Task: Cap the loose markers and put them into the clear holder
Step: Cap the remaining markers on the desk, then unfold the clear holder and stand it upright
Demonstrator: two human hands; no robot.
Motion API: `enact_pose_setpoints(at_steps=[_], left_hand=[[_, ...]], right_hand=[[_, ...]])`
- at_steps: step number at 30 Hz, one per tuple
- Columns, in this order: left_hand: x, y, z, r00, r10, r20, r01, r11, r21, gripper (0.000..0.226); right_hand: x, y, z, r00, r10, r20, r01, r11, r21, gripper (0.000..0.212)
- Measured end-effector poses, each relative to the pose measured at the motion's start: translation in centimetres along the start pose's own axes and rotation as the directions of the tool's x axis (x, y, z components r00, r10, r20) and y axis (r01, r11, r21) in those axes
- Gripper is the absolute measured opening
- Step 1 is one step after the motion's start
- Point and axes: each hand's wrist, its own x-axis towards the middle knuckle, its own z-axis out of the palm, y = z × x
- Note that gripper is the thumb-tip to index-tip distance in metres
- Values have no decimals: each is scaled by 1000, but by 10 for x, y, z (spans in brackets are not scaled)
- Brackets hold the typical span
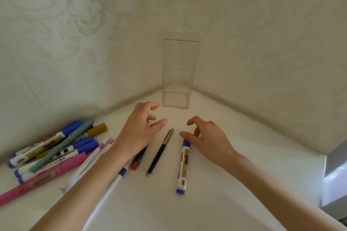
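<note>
Three pens sit loose mid-table, with a pile at the left and the clear holder (178,73) standing empty in the far corner. Both hands hover with relaxed fingers, gripping nothing: left hand (139,129) over a red-ended marker (138,159), right hand (208,135) touching the blue marker (183,165). Looks like pickup's next, probably that blue one.

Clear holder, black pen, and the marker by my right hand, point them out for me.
clear holder (179,73): head view, front wall.
black pen (159,153): head view, middle of barrel.
blue-capped marker (183,167): head view, white labelled barrel.
</note>
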Motion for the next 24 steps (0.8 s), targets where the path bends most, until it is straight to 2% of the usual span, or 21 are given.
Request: enact_pose_setpoints(at_steps=[2,4,6,8,11,17,20,24], left_hand=[[28,3,-6,999,20,-42,-22,999,-44,52],[62,9,-9,996,6,-93,-20,989,-150,58],[93,14,-5,996,-55,-73,31,954,-299,66],[110,18,4,997,-77,10,73,901,-428,74],[112,23,15,997,-58,59,81,849,-522,80],[77,30,14,1000,-21,13,25,881,-473,77],[55,28,11,1000,13,1,-11,913,-407,75],[49,33,-2,994,83,-74,-100,958,-271,65]], right_hand=[[25,0,-23,995,25,-98,-10,988,152,42],[59,1,-47,964,97,-247,24,894,447,47],[87,1,-53,964,142,-224,50,731,681,58],[103,-3,-40,983,143,-112,2,605,796,66],[108,-2,-14,995,100,-8,-47,538,842,69],[85,-1,-10,991,130,-33,-41,532,846,68],[60,-1,-15,993,104,-57,-15,588,809,71],[47,-2,-36,967,45,-250,140,726,674,63]])
